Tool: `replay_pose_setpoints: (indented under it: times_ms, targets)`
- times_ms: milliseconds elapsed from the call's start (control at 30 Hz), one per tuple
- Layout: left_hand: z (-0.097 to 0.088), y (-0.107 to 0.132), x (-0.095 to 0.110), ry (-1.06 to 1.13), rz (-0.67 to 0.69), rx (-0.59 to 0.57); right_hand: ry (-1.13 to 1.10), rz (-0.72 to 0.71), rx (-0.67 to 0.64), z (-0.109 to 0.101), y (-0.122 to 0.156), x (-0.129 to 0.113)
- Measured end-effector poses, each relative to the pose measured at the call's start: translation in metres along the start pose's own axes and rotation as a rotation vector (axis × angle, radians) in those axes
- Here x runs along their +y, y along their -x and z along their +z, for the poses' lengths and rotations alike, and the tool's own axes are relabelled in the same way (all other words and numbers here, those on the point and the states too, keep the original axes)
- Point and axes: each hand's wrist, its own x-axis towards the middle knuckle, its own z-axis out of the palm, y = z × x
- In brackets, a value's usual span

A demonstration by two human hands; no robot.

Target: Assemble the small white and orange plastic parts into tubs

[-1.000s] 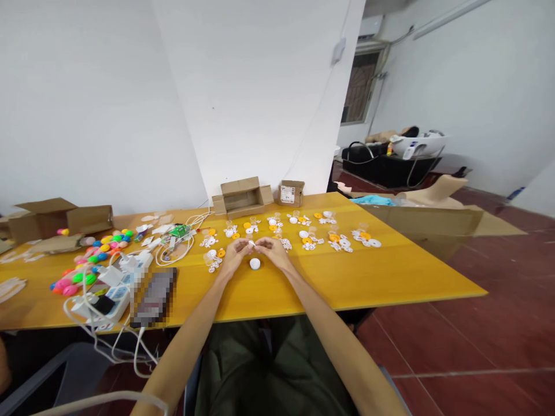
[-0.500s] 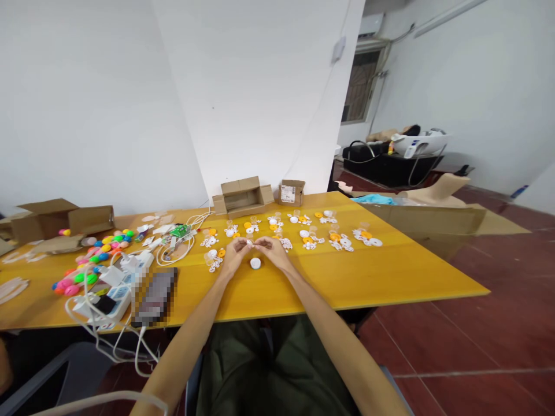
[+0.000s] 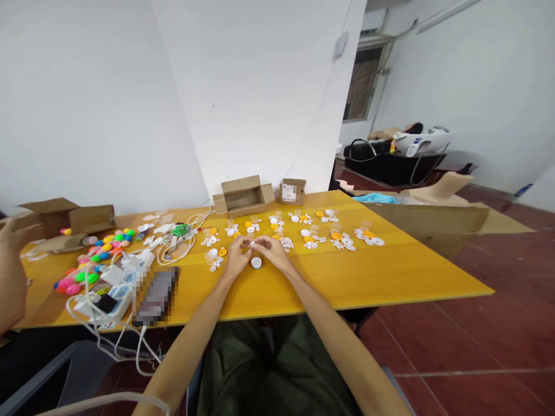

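As the left hand [image 3: 238, 257] and the right hand [image 3: 274, 253] meet above a smooth, yellow-brown wooden tabletop [image 3: 368, 280], their bent fingers close on a tiny white piece [image 3: 252, 244] held between the fingertips; its exact shape is too small to tell. Just below it, between the wrists, a shallow, round white plastic cap [image 3: 256, 263] with a bluish rim sits on the wood.

Beyond and beside the hands, small clusters of parts spread in loose rows: thin white discs [image 3: 286, 244] pierced with holes, rounded orange plastic pieces [image 3: 222, 252] and clear, thin-walled cups [image 3: 366, 225]. Behind them stand an open, matte brown cardboard box [image 3: 243, 193] with its flaps spread and a smaller carton [image 3: 292, 192] bearing a white label.

Toward the left lie a flat green circuit board [image 3: 180, 231], glossy multicoloured balls [image 3: 88, 278], a long white power strip [image 3: 143, 261] crowded with plugs and a dark, pixelated slab [image 3: 156, 294]. At the left edge, another person's hand [image 3: 14, 245] appears, its grip unclear.
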Motion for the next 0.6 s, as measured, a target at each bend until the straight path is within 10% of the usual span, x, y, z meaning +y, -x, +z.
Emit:
replay_pose_setpoints:
  times_ms: [600]
  targets:
    - [0.0005, 0.0001, -0.0025, 0.074, -0.102, -0.004, -0.074, 0.057, -0.034, -0.0038, -0.0035, 0.0033]
